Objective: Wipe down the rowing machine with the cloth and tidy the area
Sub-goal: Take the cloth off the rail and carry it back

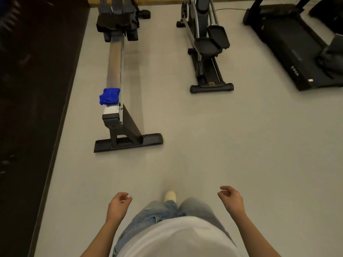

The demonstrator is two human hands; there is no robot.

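The rowing machine (115, 58) stretches away from me at the upper left, its long metal rail ending in a black rear foot near the middle of the floor. A crumpled blue cloth (109, 96) lies on the rail close to that rear end. My left hand (118, 203) and my right hand (230, 198) hang low in front of me, well short of the machine, fingers loosely curled and holding nothing. The rower's seat and footrests sit at the far top of the view.
An elliptical trainer (206, 45) stands to the right of the rower and a black treadmill (289, 51) lies further right. A dark floor strip (31, 89) runs along the left. Pale grey floor (204, 145) spreads between me and the machines.
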